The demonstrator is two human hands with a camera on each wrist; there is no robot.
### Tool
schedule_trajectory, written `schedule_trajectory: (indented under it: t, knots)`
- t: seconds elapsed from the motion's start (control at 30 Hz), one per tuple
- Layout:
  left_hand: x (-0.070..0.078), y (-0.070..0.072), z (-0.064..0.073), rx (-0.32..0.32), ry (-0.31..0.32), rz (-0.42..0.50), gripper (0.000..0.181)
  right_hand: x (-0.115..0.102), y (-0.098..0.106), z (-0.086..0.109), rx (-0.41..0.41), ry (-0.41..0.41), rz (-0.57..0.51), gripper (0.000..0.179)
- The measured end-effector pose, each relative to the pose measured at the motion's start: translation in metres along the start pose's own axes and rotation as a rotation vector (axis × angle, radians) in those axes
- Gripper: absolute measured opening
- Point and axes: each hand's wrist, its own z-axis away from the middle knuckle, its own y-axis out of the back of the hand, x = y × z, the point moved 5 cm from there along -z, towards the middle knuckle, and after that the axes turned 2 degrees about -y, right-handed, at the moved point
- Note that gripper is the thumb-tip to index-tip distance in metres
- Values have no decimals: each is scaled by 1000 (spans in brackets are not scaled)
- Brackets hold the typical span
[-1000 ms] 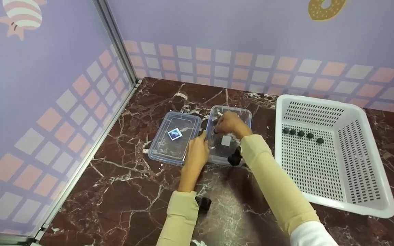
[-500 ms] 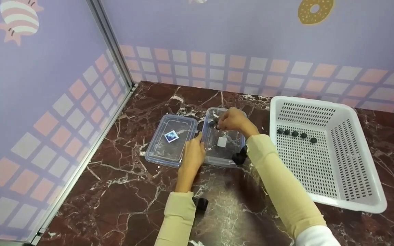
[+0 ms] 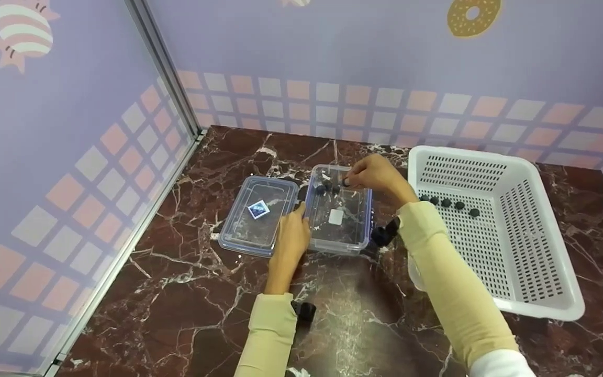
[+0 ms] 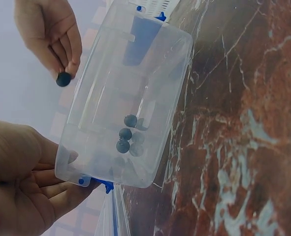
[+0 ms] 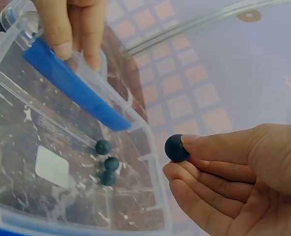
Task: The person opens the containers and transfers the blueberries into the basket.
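My right hand (image 3: 377, 173) pinches a blueberry (image 5: 177, 148) between thumb and fingertips, beside the far right rim of a clear plastic box (image 3: 351, 222). Three more blueberries (image 4: 125, 133) lie together inside the box, near its far end in the head view. The left hand (image 3: 293, 233) grips the box's left wall, with the thumb (image 5: 62, 49) over the rim by a blue strip (image 5: 76, 93) and the fingers outside. A clear lid (image 3: 244, 225) with a blue-and-white diamond sticker lies flat at the left of that hand.
A white slotted basket (image 3: 547, 209) stands to the right, partly behind the right forearm. Several dark blueberries (image 3: 459, 206) sit in a row on its floor. Patterned walls (image 3: 280, 47) rise behind and to the left of the marbled tabletop (image 3: 202, 293).
My right hand has come up from inside the box and shifted right, carrying a blueberry. The berries left in the box show more plainly. My left hand keeps its grip; the head view shifted slightly.
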Motion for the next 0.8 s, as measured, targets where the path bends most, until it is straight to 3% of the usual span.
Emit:
schedule_trajectory:
  t: [0.17,0.4,0.63,0.8]
  knots:
    - [-1,-2,-1,-1,1,11,40,12,19,7,43,-6,-22,21]
    - [0,-2,-2,-5,-2,42,41,42,53,19,64,-87,-169,29]
    - [-1,-4,-2,-23,19,33,41,86,88,40,98,-192,-316,44]
    - [-1,-2,-1,-10,16,18,40,120,93,49,105,-264,-332,43]
